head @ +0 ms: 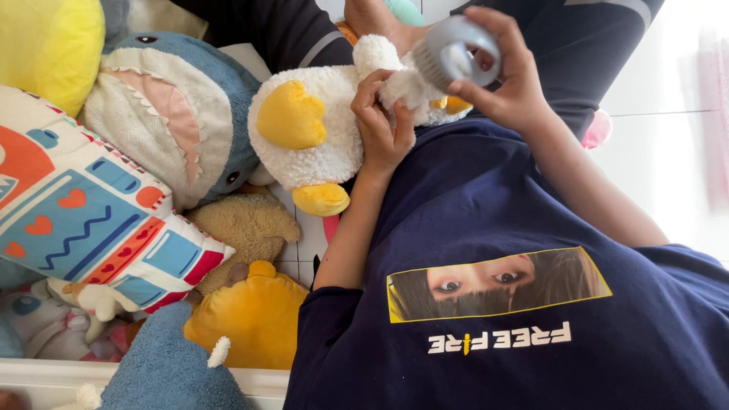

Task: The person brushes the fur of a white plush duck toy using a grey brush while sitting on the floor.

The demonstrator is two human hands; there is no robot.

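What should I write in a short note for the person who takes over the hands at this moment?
Left hand: grips the white plush duck by a fold of its fleece, holding it over the lap.
Right hand: holds a round grey brush, bristles against the duck's fleece near its upper end.
Other toys lie in a pile to the left: a blue shark, a patterned pillow, a tan plush, a yellow cushion.
Done: cannot tell how much fleece is brushed.
Left: probably the rest of the duck.
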